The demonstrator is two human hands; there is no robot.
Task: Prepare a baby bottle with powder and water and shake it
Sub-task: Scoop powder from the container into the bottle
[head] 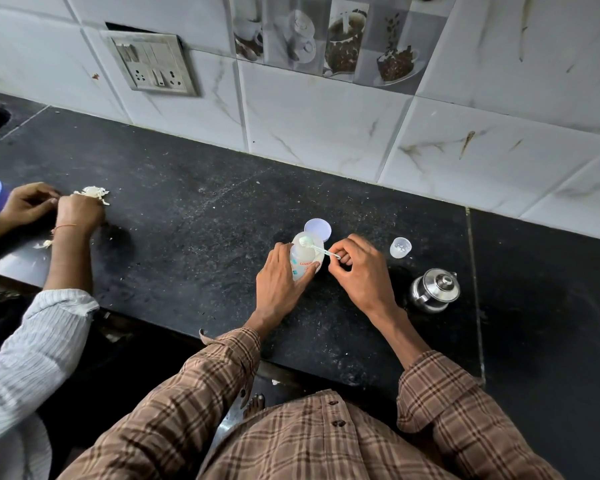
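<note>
Left hand (280, 277): we are gripping the bottle (303, 256) upright on the tabletop (187, 237).
Right hand (355, 263): we are pinching a spoon (314, 247) over the bottle mouth.

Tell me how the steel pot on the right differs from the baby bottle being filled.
The steel pot is shiny metal; the baby bottle is pale, cloudy plastic with print. The pot has its knobbed lid on; the bottle is open, with a small spoon held over its mouth by the right hand. The pot stands untouched; the left hand grips the bottle. Both stand on the black counter.
</note>
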